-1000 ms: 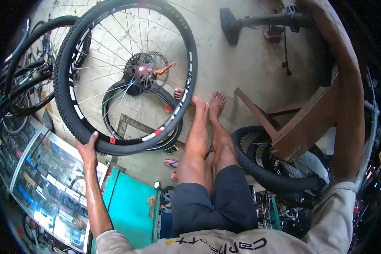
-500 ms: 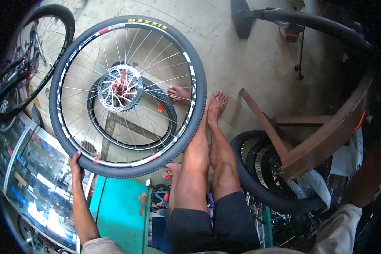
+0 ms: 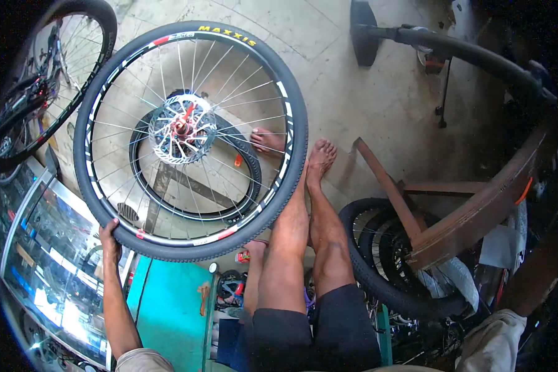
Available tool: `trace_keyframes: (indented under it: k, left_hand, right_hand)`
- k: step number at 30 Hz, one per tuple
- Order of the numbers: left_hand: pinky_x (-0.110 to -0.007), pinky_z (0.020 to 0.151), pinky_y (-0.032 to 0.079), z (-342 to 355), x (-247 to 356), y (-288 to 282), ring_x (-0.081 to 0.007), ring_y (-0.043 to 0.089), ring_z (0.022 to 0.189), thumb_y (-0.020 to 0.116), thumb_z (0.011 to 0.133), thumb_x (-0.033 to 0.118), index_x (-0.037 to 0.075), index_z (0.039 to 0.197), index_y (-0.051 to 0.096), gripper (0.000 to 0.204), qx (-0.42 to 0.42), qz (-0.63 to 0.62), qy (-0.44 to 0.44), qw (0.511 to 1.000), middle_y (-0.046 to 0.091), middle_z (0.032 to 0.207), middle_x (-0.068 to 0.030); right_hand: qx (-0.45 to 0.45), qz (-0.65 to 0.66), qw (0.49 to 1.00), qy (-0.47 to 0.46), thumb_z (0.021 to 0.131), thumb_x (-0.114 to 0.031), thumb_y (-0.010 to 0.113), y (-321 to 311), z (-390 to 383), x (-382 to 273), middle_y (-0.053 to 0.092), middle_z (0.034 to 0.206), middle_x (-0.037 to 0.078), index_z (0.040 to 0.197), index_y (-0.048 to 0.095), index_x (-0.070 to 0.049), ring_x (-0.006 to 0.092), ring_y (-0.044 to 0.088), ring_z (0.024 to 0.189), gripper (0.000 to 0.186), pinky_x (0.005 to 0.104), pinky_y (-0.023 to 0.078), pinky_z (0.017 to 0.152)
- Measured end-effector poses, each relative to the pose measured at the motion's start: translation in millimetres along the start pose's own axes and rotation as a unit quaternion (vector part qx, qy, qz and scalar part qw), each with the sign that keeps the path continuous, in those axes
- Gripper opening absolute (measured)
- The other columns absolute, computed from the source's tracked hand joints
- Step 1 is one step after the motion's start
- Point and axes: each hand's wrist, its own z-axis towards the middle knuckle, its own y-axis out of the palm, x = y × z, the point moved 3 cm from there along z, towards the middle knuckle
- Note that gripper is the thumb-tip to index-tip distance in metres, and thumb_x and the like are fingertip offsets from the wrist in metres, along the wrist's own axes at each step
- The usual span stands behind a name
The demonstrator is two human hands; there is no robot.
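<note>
My left hand [image 3: 110,232] grips the tire at the lower left edge of a bicycle wheel [image 3: 299,133], thumb over the rubber. The wheel is raised, tilted face-up toward me. It has a black knobby tire, a black rim with white and red graphics, thin spokes and a silver disc brake rotor [image 3: 166,146] around a reddish hub [image 3: 182,128]. Its near right edge lies over my left shin. Seen through the spokes, a smaller black tire [image 3: 255,180] rests on the floor. My right forearm [image 3: 530,282] reaches out into shadow at the right; that hand is out of sight.
A glass display case [image 3: 56,254] and a teal box [image 3: 167,304] stand at the left. Farther off is a bicycle [image 3: 28,118]. On the right are stacked wheels [image 3: 378,273], a brown angled frame [image 3: 477,226] and a dark curved bar [image 3: 465,49]. My bare feet [image 3: 321,156] are near the middle.
The view has shifted slightly. The wheel appears a little farther right, still held by my left hand; my right arm stays at the right edge.
</note>
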Motion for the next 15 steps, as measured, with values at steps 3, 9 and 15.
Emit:
trace_keyframes:
  k: [3,9,15]
  left_hand:
    - [-0.037,0.078,0.053,2,14,6,-0.0206,0.062,0.084,0.076,0.082,0.026,0.0,0.117,0.057,0.048,0.004,0.02,0.015,1.0,0.061,0.095,-0.0075]
    - [-0.038,0.09,0.053,5,39,29,-0.0265,0.065,0.102,0.079,0.083,0.048,-0.003,0.134,0.059,0.075,0.069,0.056,0.054,0.995,0.065,0.121,-0.0168]
    - [-0.037,0.086,0.053,-23,49,38,-0.0241,0.065,0.093,0.079,0.083,0.048,-0.003,0.127,0.063,0.068,0.072,0.101,0.137,0.983,0.069,0.11,-0.0147]
  right_hand:
    - [-0.003,0.018,1.0,-0.004,0.093,-0.033,0.061,-8,-7,-11,0.069,0.088,0.007,0.095,0.072,-0.002,0.0118,0.06,0.072,0.033,0.0256,0.046,0.066]
    - [-0.014,0.038,0.997,0.07,0.093,-0.031,0.06,-20,-78,-3,0.068,0.079,0.004,0.097,0.074,0.0,0.0108,0.058,0.065,0.034,0.0257,0.045,0.063]
    - [-0.024,-0.002,0.999,-0.023,0.093,-0.031,0.059,-22,-146,34,0.063,0.076,0.001,0.095,0.074,0.003,0.0101,0.056,0.066,0.037,0.0282,0.048,0.066]
